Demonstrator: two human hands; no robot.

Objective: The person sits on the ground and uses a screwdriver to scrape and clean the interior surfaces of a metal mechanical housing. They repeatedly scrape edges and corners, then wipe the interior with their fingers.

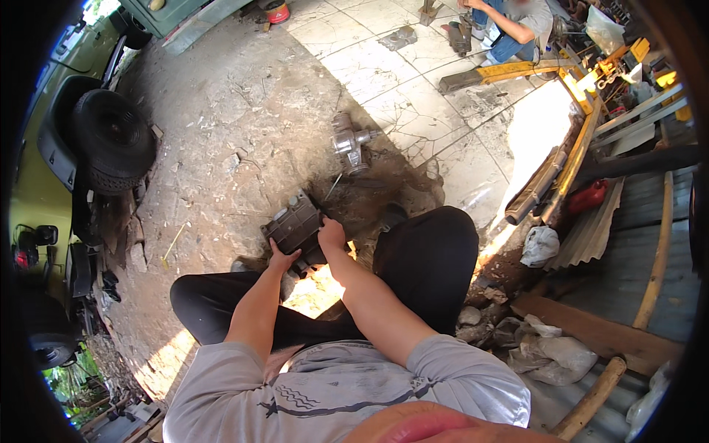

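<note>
Both hands' grip is set: L hand (283,258) & R hand (331,235) pinch the metal casing (291,224) at its edges, low nr dirt floor (221,140). 2nd metal part (350,143) lies beyond, untouched. Work done on casing: can't tell.

person's two hands (283,257) (332,235), one ribbed metal casing (294,224), one co-worker (519,31), one red tin (277,12)
</note>
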